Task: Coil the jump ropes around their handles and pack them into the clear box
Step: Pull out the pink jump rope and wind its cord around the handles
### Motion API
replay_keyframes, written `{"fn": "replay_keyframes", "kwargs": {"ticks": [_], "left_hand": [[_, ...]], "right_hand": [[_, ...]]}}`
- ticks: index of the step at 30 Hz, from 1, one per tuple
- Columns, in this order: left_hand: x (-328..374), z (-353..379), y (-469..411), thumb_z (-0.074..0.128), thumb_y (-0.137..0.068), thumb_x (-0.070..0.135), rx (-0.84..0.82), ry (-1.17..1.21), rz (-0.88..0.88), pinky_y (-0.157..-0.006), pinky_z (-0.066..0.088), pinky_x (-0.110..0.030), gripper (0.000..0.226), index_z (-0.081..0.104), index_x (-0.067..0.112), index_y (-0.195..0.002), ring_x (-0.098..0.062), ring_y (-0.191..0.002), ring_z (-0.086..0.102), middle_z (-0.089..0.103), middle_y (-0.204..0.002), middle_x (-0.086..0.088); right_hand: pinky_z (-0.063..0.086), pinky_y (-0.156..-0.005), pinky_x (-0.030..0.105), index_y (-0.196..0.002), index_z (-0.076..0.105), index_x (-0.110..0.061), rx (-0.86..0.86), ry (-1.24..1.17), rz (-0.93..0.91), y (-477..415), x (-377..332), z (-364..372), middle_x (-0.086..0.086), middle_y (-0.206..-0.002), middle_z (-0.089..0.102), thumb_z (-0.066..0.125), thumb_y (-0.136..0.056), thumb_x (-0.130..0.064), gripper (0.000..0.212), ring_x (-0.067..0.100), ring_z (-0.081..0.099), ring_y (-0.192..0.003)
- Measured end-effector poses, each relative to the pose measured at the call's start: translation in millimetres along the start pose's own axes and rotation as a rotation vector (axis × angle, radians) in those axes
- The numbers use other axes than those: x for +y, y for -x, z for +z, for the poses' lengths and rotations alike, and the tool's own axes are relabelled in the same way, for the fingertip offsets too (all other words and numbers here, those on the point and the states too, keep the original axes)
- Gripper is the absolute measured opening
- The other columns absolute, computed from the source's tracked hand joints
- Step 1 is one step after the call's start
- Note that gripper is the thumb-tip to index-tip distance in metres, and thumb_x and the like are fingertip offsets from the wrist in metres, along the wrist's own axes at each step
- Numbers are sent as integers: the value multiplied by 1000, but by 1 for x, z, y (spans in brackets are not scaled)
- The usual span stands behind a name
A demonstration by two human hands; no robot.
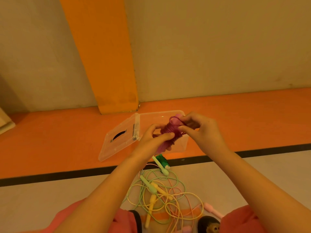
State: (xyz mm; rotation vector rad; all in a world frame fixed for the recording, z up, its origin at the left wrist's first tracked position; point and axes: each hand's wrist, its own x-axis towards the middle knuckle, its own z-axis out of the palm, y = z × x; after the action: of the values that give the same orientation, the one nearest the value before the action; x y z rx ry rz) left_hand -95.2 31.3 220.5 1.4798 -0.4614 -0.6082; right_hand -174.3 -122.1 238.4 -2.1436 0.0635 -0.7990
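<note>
One rope is in hand and near finished: we note the purple rope [170,132] wound in tight turns round its pink handles, held above the open box [182,145]. The left hand [151,140] grips the bundle, fingers and thumb curled round it; the right hand [202,130] pinches the last loose loop of cord at the top end. We judge the coil wants only this tail secured.

A second, the green rope [162,159], lies coiled on the floor just in front of the box, not yet packed. Box contents are hidden behind the hands; we cannot tell whether anything lies inside. Its lid [116,142] is swung open to the left.

Outstanding: a tangle [159,190] of pale green, yellow and pink cords with their handles lies loose near the knees, none coiled. We put the task well short of half.
</note>
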Motion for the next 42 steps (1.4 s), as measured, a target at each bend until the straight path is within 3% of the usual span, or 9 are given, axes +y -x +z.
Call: {"fn": "replay_keyframes", "kwargs": {"ticks": [8, 12, 15, 21, 26, 31, 36, 39, 42], "left_hand": [[0, 1, 0, 74, -78, 3, 74, -226, 185, -64, 49, -15, 47, 51, 11, -118, -18, -75, 61, 61, -98, -12], [0, -3, 3, 80, -72, 7, 70, -308, 289, -71, 43, -6, 50, 54, 15, -113, 1, -90, 56, 59, -106, -1], [4, -7, 4, 75, -79, 9, 41, -314, 304, -77, 43, -8, 39, 57, 17, -113, 5, -93, 56, 60, -107, 3], [7, -10, 6, 66, -81, 17, -59, -215, 237, -91, 46, -21, 42, 57, 30, -121, -11, -105, 58, 62, -118, 6], [2, -10, 4, 67, -87, 10, -63, -349, 276, -86, 49, -20, 39, 57, 21, -123, -5, -92, 62, 60, -115, -4], [1, -9, 6, 70, -84, 9, -79, -366, 255, -79, 52, -30, 34, 54, 18, -112, -17, -85, 64, 57, -107, -2], [8, -10, 3, 51, -96, 8, -41, -254, 233, -72, 47, -16, 9, 58, 11, -101, -8, -88, 57, 61, -101, -1], [6, -10, 1, 53, -92, -3, 3, -278, 250, -67, 48, -14, 15, 58, 10, -99, -6, -89, 57, 62, -98, 1], [1, -9, 1, 61, -89, 3, 63, -215, 210, -70, 51, -19, 12, 56, 10, -97, -8, -84, 59, 62, -100, -3]], "right_hand": [[43, -65, 8, -90, 63, -18, -32, -18, 17, 2, 2, 3, -7, -80, 61, 71, -78, 0, 24, -2, 56, -72], [44, -66, 10, -95, 66, -14, -78, -23, 34, 1, 3, 2, 1, -86, 66, 70, -79, -1, 21, 4, 58, -74], [45, -69, 10, -99, 64, -22, -121, -31, 51, -1, 3, 0, -4, -88, 65, 71, -78, 0, 31, 2, 58, -79], [46, -72, 8, -101, 63, -25, -140, 5, 25, -1, 4, -11, -13, -87, 62, 72, -76, 3, 38, -5, 57, -79], [41, -73, 1, -103, 65, -21, -167, 100, -46, 2, 7, -11, -24, -88, 55, 73, -75, 3, 37, -17, 55, -83], [42, -74, 2, -104, 66, -16, -201, 111, -60, 7, 8, -11, -23, -87, 56, 74, -74, 1, 36, -14, 55, -82], [47, -77, 9, -101, 62, -26, -184, 88, -66, 7, 10, -14, -15, -85, 58, 74, -75, 0, 39, -2, 56, -81], [49, -77, 13, -102, 65, -20, -207, 126, -96, 7, 12, -13, -12, -87, 59, 75, -76, -2, 33, 2, 55, -82], [52, -77, 28, -105, 68, -14, -206, 209, -140, 5, 14, -12, -10, -90, 60, 74, -77, -4, 30, 2, 54, -79]]}}
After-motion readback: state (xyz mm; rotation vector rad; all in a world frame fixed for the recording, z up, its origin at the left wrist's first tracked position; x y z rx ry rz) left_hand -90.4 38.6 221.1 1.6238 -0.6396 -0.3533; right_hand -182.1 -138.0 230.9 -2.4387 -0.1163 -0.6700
